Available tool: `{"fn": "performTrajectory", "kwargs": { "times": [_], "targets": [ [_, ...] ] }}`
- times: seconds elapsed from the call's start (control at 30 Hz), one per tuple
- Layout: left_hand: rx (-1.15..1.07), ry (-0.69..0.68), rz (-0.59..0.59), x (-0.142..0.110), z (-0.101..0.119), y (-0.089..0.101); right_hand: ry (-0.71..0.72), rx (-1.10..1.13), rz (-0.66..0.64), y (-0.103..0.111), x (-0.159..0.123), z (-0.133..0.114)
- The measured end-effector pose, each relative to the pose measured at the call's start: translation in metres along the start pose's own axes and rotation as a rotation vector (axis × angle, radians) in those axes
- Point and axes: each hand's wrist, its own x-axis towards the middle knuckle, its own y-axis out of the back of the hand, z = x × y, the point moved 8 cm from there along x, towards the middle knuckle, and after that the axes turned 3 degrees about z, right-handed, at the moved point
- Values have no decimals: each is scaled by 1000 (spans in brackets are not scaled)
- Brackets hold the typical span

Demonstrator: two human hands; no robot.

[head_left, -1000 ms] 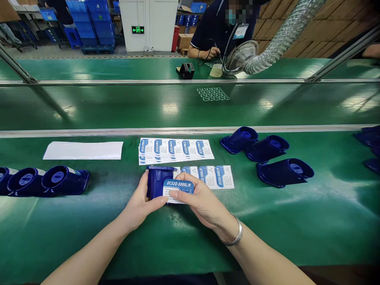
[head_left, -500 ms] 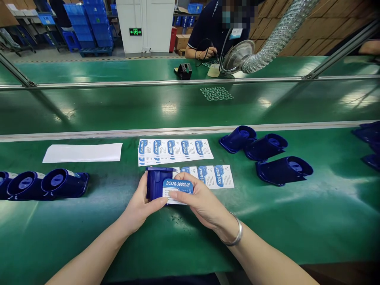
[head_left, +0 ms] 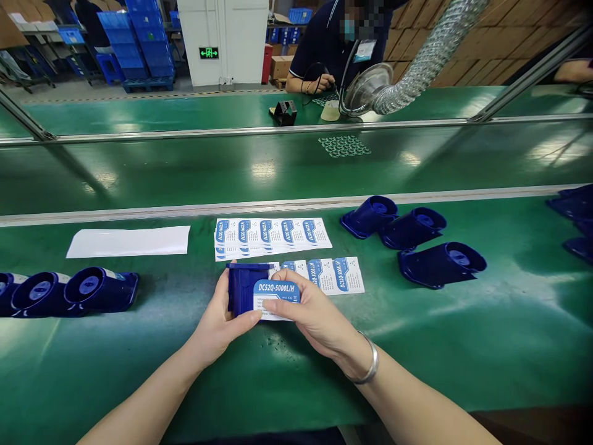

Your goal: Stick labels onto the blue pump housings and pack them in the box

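Note:
My left hand [head_left: 220,318] is closed round the left side of a dark blue plastic housing [head_left: 241,290], its thumb along the lower edge. With my right hand [head_left: 308,309] I pinch a blue and white label [head_left: 277,298] reading DC52Q-5000L/H, which lies against the housing's right part. How much of the label sticks to the housing I cannot tell. Right behind my hands is a label strip [head_left: 343,275], partly covered by them. Beyond it lies a stack of label sheets [head_left: 273,235].
Several blue housings [head_left: 95,292] stand at the left, some with labels. More housings [head_left: 442,262] lie at the right. A blank white strip [head_left: 130,241] is at the back left. A metal rail [head_left: 231,133] crosses behind; past it a person [head_left: 324,49] works beside an extraction hose [head_left: 426,59].
The view has shifted slightly. Both hands keep the same hold on the housing and label. The circuit-board panel beyond has moved a little to the right.

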Motion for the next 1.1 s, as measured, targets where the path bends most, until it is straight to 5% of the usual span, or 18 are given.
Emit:
{"fn": "performTrajectory", "kwargs": {
  "times": [0.33, 0.53, 0.83, 1.1],
  "targets": [
    [-117, 0, 230, 2, 0, 9, 115, -206, -39, -10, -4, 9],
    [-225, 106, 140, -2, -4, -1, 148, -44, -87, -10, 3, -4],
    [-257, 10, 151, -1, -2, -2, 284, -98, -159, -13, 0, -23],
    [-286, -28, 204, -1, -2, 8, 574, -528, 97, 4, -11, -49]
  ]
}}
